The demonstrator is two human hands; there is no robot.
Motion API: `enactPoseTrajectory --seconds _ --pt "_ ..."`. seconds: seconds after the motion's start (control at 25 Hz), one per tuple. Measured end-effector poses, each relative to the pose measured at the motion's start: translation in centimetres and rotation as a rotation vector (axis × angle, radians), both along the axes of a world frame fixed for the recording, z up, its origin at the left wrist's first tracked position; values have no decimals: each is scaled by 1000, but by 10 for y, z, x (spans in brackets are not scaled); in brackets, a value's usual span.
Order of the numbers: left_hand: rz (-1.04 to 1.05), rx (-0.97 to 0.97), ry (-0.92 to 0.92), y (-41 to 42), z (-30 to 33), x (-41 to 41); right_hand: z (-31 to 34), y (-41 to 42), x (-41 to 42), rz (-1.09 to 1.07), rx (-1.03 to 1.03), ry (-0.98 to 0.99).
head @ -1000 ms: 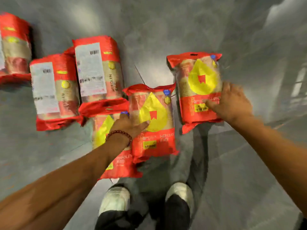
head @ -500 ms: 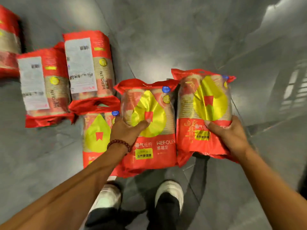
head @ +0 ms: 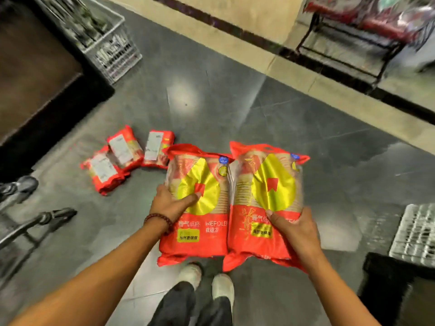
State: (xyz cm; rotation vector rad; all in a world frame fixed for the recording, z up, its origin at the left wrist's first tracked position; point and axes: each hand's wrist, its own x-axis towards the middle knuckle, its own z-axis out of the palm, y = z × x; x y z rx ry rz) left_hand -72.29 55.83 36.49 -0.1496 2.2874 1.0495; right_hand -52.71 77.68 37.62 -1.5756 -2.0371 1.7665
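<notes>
- Head view, far left: three packs [head: 124, 158] of the same red kind are left lying on the grey floor [head: 235, 109], labels up. They are now seen from much higher than a second ago.
- The left hand [head: 173, 203] is clamped on the left pack [head: 207, 231], with the thumb laid across its yellow front and the fingers hidden behind its edge. A bead bracelet [head: 160, 220] is worn at the wrist.
- The left pack, which was pressed to the floor a second ago, is now carried clear of it, upright above the shoes [head: 190, 275].
- The right pack [head: 270, 189] has been raised likewise and is held edge to edge against the left pack, touching it.
- The right hand [head: 296, 229] is clamped on the right pack's lower right part, thumb across the front.
- The pick-up is judged done, and a carry is judged to be next. Whether the wire basket [head: 416, 234] at far right is the place meant cannot be told.
</notes>
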Motion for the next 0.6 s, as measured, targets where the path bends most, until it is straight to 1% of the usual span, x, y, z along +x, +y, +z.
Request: enactPoseTrajectory --seconds 0.12,0.2,0.28,0.36,0.44,0.48,0.52,0.6 --pt "197 101 74 -51 109 -14 102 -27 -52 151 74 86" --pt "276 163 153 -92 169 -27 160 -54 -91 268 128 156" --pt "326 169 167 -139 203 -39 202 -85 -125 365 150 208" --pt "433 151 201 -206 234 -51 234 -134 -162 486 117 278" --pt "525 173 269 -288 248 -64 257 -195 -201 597 129 310" --pt "581 171 301 -323 269 -64 264 -229 -221 665 123 329" --pt "651 164 317 -365 282 -65 273 -267 -240 744 116 357" --pt "727 171 340 -436 305 -64 298 -342 -267 831 105 397"
